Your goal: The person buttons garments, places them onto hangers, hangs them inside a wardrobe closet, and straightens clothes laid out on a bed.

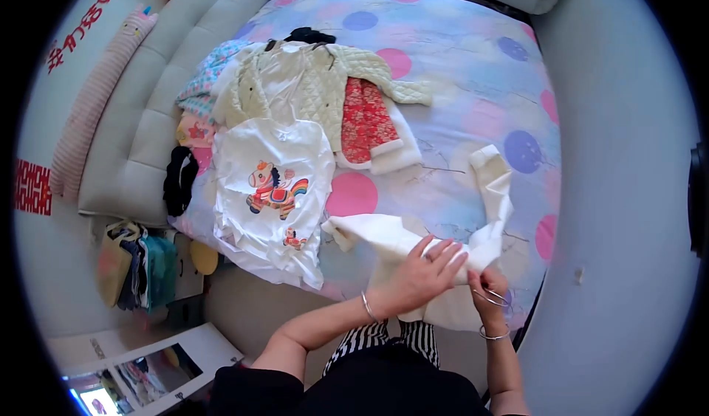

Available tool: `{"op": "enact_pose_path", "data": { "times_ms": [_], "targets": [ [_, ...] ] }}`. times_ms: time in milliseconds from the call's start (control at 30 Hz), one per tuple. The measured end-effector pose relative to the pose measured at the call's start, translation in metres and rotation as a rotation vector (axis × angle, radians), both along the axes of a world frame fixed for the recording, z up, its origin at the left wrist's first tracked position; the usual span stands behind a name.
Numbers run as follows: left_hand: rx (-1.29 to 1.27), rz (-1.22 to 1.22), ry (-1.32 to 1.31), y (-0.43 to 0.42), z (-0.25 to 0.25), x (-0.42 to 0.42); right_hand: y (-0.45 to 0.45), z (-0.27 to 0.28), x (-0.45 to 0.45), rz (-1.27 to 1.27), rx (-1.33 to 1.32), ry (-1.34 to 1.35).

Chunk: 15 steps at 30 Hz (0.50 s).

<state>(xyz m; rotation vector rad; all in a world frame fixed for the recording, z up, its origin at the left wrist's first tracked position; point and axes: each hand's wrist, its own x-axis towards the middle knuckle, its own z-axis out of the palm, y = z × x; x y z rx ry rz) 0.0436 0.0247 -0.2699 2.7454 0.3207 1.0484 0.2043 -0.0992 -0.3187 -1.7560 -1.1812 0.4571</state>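
A cream-white garment (384, 233) lies at the bed's near edge, one sleeve stretching left and the other bent up to the right. My left hand (425, 272) rests on its upper part, fingers spread and slightly curved over the cloth. Close by on the right, my right hand (487, 290) has its fingers closed on the garment's edge, with a thin metal loop beside them. To the left is a white shirt (244, 150) with a colourful horse print, spread flat.
Beyond the shirt lie a pale green quilted jacket (251, 84), a red patterned garment (365, 117) and black items (181, 180). A padded headboard (140, 106) stands left of the bed (443, 54). Hanging clothes (136, 265) are at lower left; a wall (617, 194) is right.
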Motion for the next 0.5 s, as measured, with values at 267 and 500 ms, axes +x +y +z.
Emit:
{"op": "enact_pose_path", "data": {
  "times_ms": [267, 500],
  "targets": [
    [-0.246, -0.222, 0.316, -0.060, 0.004, -0.029, -0.074, 0.025, -0.045, -0.149, 0.025, 0.067],
    [-0.302, -0.113, 0.387, -0.070, 0.014, -0.044, -0.085, 0.064, -0.031, -0.134, 0.305, -0.452]
  ]
}}
